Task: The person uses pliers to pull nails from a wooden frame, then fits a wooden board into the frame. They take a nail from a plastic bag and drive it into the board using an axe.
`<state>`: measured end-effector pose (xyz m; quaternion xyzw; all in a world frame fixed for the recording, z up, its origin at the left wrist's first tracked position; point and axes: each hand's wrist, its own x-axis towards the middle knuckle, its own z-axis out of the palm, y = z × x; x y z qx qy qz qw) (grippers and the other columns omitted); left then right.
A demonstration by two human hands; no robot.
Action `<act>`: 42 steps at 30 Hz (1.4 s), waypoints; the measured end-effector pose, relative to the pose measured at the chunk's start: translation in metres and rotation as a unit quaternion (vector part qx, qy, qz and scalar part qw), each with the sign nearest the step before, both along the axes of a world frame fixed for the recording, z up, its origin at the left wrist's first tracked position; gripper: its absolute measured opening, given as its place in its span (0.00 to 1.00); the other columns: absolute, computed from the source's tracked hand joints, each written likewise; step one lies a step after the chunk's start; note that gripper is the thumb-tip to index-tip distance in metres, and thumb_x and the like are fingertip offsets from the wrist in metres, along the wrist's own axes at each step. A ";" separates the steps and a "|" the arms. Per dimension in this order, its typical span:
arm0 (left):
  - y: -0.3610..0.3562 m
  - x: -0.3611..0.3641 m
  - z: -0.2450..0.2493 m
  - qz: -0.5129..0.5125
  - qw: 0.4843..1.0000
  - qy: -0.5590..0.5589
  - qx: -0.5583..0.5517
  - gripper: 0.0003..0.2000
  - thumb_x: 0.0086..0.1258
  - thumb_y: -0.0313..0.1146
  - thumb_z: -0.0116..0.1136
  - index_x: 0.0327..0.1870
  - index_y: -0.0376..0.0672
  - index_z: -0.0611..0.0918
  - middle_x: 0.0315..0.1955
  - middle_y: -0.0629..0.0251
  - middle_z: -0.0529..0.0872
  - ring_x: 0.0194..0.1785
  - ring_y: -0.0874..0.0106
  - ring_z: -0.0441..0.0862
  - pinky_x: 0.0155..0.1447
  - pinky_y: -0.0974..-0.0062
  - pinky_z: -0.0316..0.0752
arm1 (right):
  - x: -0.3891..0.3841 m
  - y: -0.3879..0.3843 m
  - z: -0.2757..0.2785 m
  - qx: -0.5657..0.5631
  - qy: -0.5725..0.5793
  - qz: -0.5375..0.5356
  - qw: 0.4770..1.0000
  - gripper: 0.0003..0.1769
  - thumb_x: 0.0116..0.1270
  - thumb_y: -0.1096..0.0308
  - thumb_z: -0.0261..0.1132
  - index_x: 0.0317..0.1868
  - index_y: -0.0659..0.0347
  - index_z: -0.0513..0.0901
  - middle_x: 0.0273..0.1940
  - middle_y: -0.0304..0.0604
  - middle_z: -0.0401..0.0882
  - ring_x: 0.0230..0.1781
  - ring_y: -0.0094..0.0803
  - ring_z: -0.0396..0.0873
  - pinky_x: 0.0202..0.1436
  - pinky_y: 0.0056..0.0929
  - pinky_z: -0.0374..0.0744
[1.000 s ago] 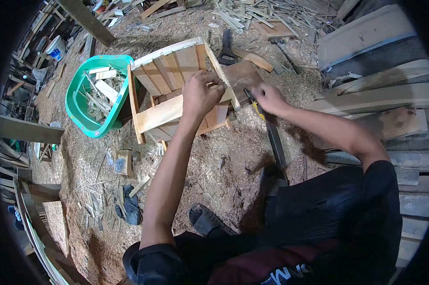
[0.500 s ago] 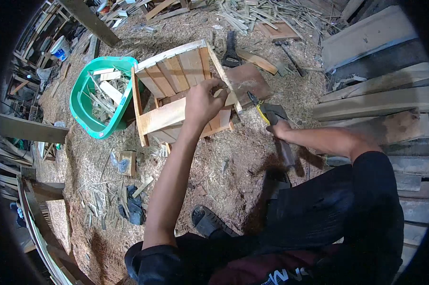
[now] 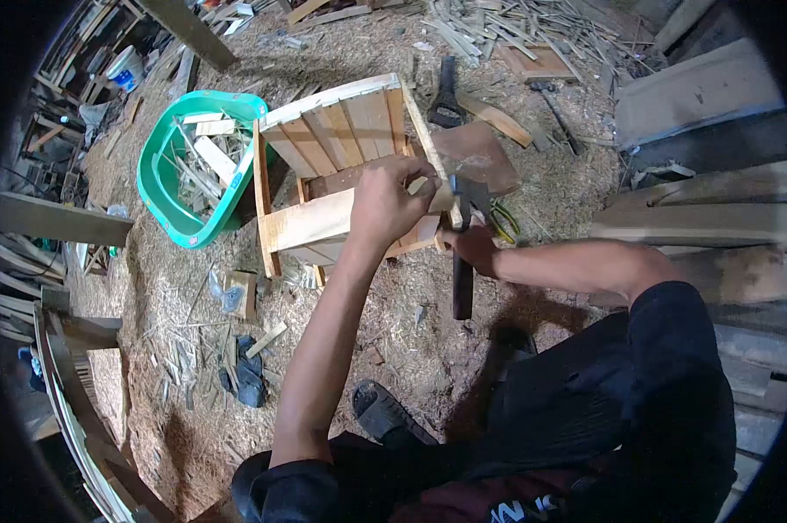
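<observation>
A slatted wooden crate point(image 3: 328, 131) rests tilted on the ground before me. My left hand point(image 3: 392, 200) lies over the pale front board point(image 3: 306, 222), near its right end, thumb and forefinger curled together in a pinch; what is between the fingertips is too small to make out. My right hand point(image 3: 474, 246) is closed around a hammer point(image 3: 461, 292), its dark head up against the outer face of the crate's right end piece point(image 3: 428, 144) and its handle pointing down toward me. Yellow-handled pliers point(image 3: 505, 223) show just right of that hand.
A green tub point(image 3: 149, 183) of wood offcuts stands left of the crate. Behind it lie a hand saw point(image 3: 447, 100) and a brown board point(image 3: 481, 157). Stacked planks point(image 3: 698, 227) line the right side. Shavings cover the ground around my sandalled foot point(image 3: 385, 414).
My right hand has moved left with the hammer, from beside the crate to its right end piece. The pliers now show right of the hand. My left hand keeps its place on the board.
</observation>
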<state>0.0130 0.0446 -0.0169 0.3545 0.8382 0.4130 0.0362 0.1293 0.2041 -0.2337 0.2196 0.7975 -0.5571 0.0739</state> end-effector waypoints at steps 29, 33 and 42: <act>0.020 -0.056 -0.009 0.120 0.992 -0.048 0.007 0.10 0.62 0.38 0.69 0.39 0.44 0.89 0.26 0.59 0.89 0.32 0.65 0.87 0.41 0.67 0.79 | -0.077 0.036 0.046 -0.209 0.114 -0.013 0.971 0.18 0.60 0.66 0.70 0.47 0.66 0.81 0.36 0.49 0.84 0.33 0.31 0.81 0.37 0.32 0.79; 0.022 -0.052 -0.002 0.125 0.989 -0.081 -0.012 0.10 0.63 0.38 0.69 0.39 0.44 0.89 0.28 0.59 0.89 0.34 0.63 0.87 0.41 0.66 0.79 | -0.082 0.055 0.091 0.037 0.217 0.007 0.976 0.23 0.63 0.62 0.72 0.53 0.66 0.78 0.40 0.47 0.82 0.40 0.30 0.80 0.45 0.36 0.80; 0.025 -0.042 -0.008 0.195 0.980 0.025 0.014 0.11 0.65 0.38 0.68 0.40 0.39 0.88 0.32 0.54 0.90 0.36 0.60 0.88 0.42 0.62 0.78 | -0.125 0.064 0.159 -0.016 0.198 -0.005 0.980 0.21 0.55 0.59 0.73 0.42 0.66 0.81 0.32 0.46 0.82 0.31 0.32 0.81 0.37 0.36 0.79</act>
